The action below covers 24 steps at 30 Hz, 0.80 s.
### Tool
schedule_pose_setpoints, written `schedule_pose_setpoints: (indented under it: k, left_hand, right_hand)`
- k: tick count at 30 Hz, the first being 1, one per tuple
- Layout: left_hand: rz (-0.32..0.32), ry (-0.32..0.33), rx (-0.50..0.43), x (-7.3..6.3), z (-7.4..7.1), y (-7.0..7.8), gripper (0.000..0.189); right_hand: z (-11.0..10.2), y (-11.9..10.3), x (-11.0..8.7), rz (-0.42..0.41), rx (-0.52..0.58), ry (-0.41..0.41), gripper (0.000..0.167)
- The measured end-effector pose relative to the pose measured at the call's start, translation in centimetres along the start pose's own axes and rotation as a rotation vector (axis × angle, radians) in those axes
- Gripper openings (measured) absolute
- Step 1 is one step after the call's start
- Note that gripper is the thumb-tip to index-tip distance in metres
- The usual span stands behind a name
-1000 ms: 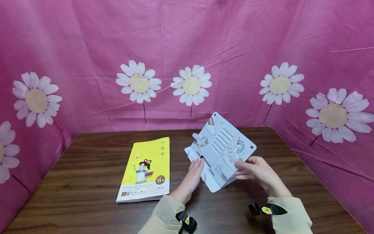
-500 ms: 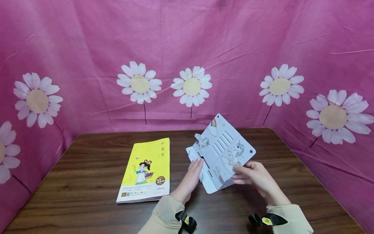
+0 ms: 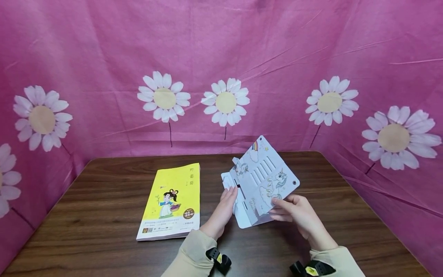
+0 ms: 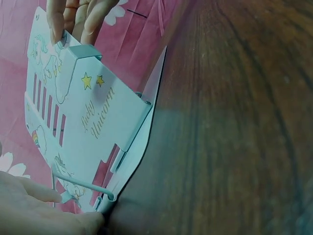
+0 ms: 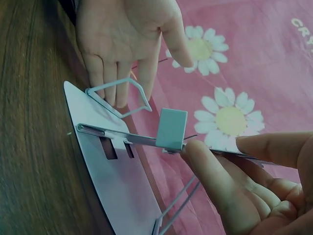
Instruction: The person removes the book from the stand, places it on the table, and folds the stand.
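A white metal book stand (image 3: 257, 186) with unicorn drawings and slots stands tilted on the table, right of centre in the head view. My right hand (image 3: 301, 217) pinches the right edge of its raised panel between thumb and fingers. My left hand (image 3: 221, 211) has its fingers extended along the stand's lower left side. In the left wrist view, a bent wire page holder (image 4: 88, 185) lies close by that hand. From the right wrist, the stand's base plate (image 5: 122, 188) and folded tab (image 5: 172, 128) show, with the left hand's palm beyond.
A thick book (image 3: 173, 206) with a yellow cover lies flat left of my left hand. The brown wooden table (image 3: 93, 215) ends at a pink cloth (image 3: 277, 46) printed with white daisies behind and at the sides.
The stand's panel has turned slightly, its right corner shifting left and down. My right hand has moved left and toward me with it. My left hand has shifted only slightly left.
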<state>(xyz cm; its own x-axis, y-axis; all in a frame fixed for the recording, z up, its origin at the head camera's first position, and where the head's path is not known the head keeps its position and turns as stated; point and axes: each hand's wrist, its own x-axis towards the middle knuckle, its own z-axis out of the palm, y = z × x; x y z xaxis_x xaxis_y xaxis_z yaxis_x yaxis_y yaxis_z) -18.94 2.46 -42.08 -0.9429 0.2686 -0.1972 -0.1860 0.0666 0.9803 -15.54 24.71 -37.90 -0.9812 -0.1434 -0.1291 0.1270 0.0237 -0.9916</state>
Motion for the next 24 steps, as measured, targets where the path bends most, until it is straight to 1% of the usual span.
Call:
schedule_pose_setpoints:
  k: [5,8,11,19,24]
  left_hand:
    - [0.005,0.009,0.011,0.1,-0.2,-0.1,0.079]
    - [0.004,0.019,0.014,0.2,-0.3,-0.2,0.075]
    - [0.016,0.028,0.008,0.4,-0.3,-0.3,0.072]
    - [0.021,0.036,-0.013,0.7,-0.6,-0.4,0.07]
    - [0.025,0.033,-0.003,0.7,-0.8,-0.4,0.071]
  right_hand:
    - [0.5,0.2,0.0,-0.003,-0.001,-0.004,0.02]
    - [0.7,0.3,0.0,-0.001,-0.005,-0.004,0.023]
    - [0.9,0.4,0.0,-0.003,-0.008,-0.005,0.025]
    - [1.5,0.5,0.1,-0.007,-0.002,-0.007,0.023]
    - [1.3,0.5,0.2,-0.006,0.007,-0.036,0.019]
